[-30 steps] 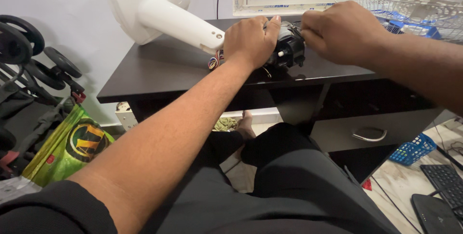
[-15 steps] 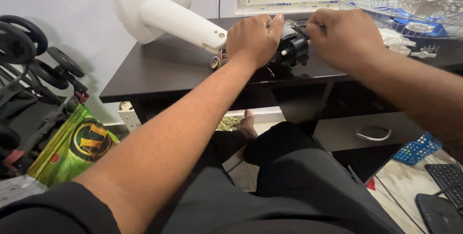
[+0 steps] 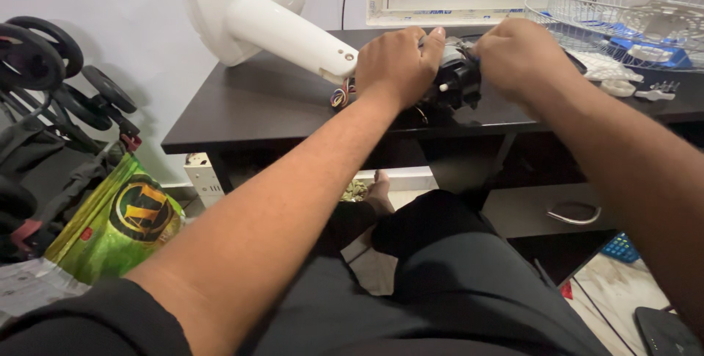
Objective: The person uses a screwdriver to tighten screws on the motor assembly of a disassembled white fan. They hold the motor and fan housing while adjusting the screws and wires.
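Note:
A black fan motor (image 3: 458, 81) lies on the dark desk (image 3: 257, 107), joined by coloured wires (image 3: 339, 96) to a white fan stand (image 3: 282, 26) that lies tipped over on the desk. My left hand (image 3: 396, 63) is clamped over the motor's left side. My right hand (image 3: 517, 55) is closed on the motor's right end, its fingertips hidden behind the housing. The motor is mostly covered by both hands.
A wire fan guard (image 3: 623, 15) and white fan parts (image 3: 612, 70) lie at the desk's right end below a window. A green bag (image 3: 121, 217) and a folded stroller (image 3: 51, 99) stand on the floor at left. A drawer (image 3: 557, 209) is under the desk.
My right hand has shifted a little left and closed in on the motor's end. My left hand stays clamped on the motor.

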